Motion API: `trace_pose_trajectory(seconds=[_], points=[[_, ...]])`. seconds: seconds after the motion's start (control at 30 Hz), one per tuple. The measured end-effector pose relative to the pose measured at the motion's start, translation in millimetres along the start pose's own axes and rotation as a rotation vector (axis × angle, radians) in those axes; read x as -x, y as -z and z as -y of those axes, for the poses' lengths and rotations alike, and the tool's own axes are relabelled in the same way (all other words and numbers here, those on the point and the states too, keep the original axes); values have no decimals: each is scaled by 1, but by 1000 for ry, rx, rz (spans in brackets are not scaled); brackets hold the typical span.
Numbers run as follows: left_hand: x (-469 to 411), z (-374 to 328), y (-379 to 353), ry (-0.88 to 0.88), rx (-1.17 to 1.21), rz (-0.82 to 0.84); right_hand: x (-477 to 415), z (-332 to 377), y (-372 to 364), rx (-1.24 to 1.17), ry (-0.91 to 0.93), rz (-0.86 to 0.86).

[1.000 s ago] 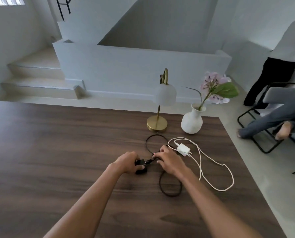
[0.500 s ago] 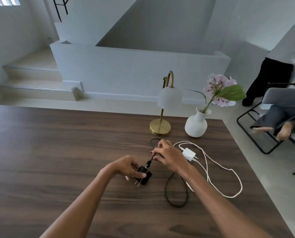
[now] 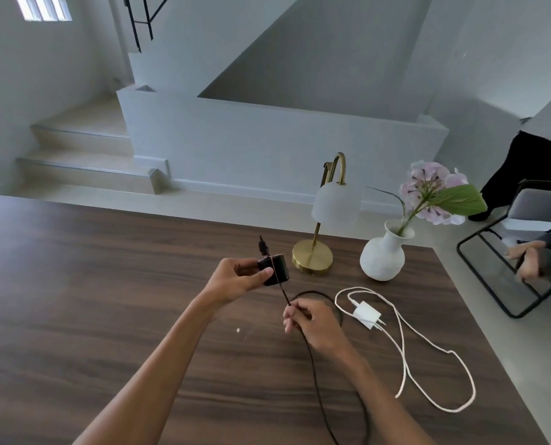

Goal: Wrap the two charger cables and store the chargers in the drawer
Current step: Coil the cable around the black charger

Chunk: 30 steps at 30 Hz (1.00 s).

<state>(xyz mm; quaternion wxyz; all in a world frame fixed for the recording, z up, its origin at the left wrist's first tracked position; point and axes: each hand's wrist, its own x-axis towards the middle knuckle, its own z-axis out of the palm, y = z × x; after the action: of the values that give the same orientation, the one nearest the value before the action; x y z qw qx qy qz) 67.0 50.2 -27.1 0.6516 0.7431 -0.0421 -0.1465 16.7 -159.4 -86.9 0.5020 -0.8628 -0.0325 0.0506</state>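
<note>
- Nearest the camera, the black cable (image 3: 315,377) trails loose over the dark wooden table (image 3: 75,300), running off the near edge of view and curving back in a loop behind the right hand.
- The right hand (image 3: 312,322) pinches the black cable between its fingertips, closed on it, and draws it taut up toward the charger.
- The left hand (image 3: 238,279) holds the black charger (image 3: 275,268) raised off the table, thumb and fingers clamped on its body; the cable runs across the charger's face and its plug end sticks up above it.
- Judged from this, the step in hand is the start of wrapping the first cable, with about one pass laid on.
- The next move calls for carrying the cable round the charger turn by turn, keeping tension so the loops sit tight.
- To the right, the white charger (image 3: 367,314) lies on the table inside its untouched white cable (image 3: 405,364), sprawled in open loops.
- Beyond stand a brass lamp (image 3: 312,258) and a white vase (image 3: 383,256).
- No drawer is visible.
</note>
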Motion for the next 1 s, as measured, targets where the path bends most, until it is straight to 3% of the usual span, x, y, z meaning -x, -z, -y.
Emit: trace_pose_trajectory(seconds=[0.1, 0.27, 0.5, 0.77, 1.0], points=[[-8, -5, -7, -38, -108, -160, 9, 10, -4, -48, -25, -32], [-10, 1, -25, -40, -102, -301, 17, 18, -2, 114, 27, -98], [-2, 7, -49, -89, -207, -361, 24, 37, 15, 367, -27, -97], [25, 9, -48, -220, -600, -214, 26, 90, 70, 496, 1, -65], [56, -5, -52, -198, -426, -20, 5, 100, 95, 269, 158, -114]])
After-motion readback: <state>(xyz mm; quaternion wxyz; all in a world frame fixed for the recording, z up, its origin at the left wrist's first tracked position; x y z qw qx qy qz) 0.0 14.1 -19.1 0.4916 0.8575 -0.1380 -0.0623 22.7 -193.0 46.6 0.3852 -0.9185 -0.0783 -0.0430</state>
